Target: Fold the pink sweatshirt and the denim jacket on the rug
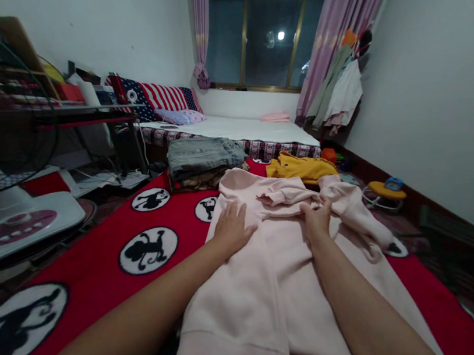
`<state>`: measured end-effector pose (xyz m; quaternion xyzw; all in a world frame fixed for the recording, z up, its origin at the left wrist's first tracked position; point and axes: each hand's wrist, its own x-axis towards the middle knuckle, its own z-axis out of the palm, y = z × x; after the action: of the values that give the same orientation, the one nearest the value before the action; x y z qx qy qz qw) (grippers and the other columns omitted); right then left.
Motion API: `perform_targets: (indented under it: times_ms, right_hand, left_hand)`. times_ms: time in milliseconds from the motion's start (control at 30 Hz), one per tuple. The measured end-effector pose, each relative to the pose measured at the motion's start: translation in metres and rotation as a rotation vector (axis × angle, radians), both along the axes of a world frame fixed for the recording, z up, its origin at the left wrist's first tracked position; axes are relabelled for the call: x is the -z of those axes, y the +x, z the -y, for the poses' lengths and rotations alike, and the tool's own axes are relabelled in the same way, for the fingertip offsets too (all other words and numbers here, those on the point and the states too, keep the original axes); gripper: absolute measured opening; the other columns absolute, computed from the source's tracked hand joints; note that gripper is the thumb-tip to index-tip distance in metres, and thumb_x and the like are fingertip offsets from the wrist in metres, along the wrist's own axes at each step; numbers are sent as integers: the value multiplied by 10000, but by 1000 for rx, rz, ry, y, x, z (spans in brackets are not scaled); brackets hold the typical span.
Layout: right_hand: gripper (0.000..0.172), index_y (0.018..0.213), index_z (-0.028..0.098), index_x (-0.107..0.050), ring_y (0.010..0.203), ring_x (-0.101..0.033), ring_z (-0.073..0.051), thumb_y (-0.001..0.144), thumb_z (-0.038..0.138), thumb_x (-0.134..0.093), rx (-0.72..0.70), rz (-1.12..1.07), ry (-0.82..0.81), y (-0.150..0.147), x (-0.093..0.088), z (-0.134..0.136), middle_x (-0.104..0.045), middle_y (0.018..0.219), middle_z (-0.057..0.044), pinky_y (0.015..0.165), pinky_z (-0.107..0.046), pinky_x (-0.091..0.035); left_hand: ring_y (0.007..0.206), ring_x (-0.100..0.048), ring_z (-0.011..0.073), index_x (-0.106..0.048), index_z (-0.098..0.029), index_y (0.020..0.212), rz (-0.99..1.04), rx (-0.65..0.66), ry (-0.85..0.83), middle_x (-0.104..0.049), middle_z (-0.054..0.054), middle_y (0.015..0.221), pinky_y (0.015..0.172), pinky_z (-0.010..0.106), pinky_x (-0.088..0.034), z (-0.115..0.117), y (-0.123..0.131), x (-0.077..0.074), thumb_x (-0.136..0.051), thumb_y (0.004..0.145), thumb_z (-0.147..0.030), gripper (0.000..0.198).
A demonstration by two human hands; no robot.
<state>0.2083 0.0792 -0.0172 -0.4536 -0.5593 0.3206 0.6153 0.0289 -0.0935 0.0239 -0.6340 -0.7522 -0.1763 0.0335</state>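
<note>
A pale pink long garment, which looks like a hooded coat or dress, lies spread over a red blanket with black-and-white monkey circles. My left hand rests flat on its upper left part, fingers apart. On the upper right, my right hand pinches a fold of the pink cloth near a sleeve. One sleeve is folded across the upper body of the garment; the other sleeve lies rumpled toward the right.
Folded jeans sit on a stack at the blanket's far edge, and a yellow garment lies right of them. A fan stands at left. Beyond is a bed; a yellow stool stands at right.
</note>
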Motion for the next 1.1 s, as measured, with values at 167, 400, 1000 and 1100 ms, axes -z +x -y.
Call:
perform_targets:
  times_ms: [167,400,1000,1100]
  right_hand:
    - [639,1190,195,-464,1030,-561,-235,568,262,-594,23,130,21,-3,-8,10,-570,1154,-86,965,-383,-423]
    - [651,1205,168,-475,931,-564,-214,575,279,-592,42,136,-37,-4,-7,11,-574,1105,-90,898,-357,-447]
    - [529,1219,247,-600,1408,-188,-325,711,114,-537,188,720,292,-10,-27,41,-206,1535,-98,1112,-502,-243]
    - [475,1215,246,-619,1353,-305,-299,760,128,-548,-43,891,356,-18,-27,41,-362,1470,-101,1099,-480,-280]
  left_hand:
    - [1469,-100,354,-332,-213,1499,-15,8,-136,-193,184,1584,1156,545,-136,-8,-5,25,-343,961,-496,607]
    - [1475,-83,332,-320,-219,1504,2,22,-151,-170,181,1590,1163,530,-115,-8,-5,20,-340,957,-502,617]
    - [1467,-139,332,-381,-208,1475,24,36,-109,-207,197,1577,1162,517,-137,-4,-5,18,-391,951,-477,590]
    - [1466,-142,330,-376,-221,1478,23,35,-91,-215,189,1577,1162,516,-139,-4,-6,20,-403,947,-477,590]
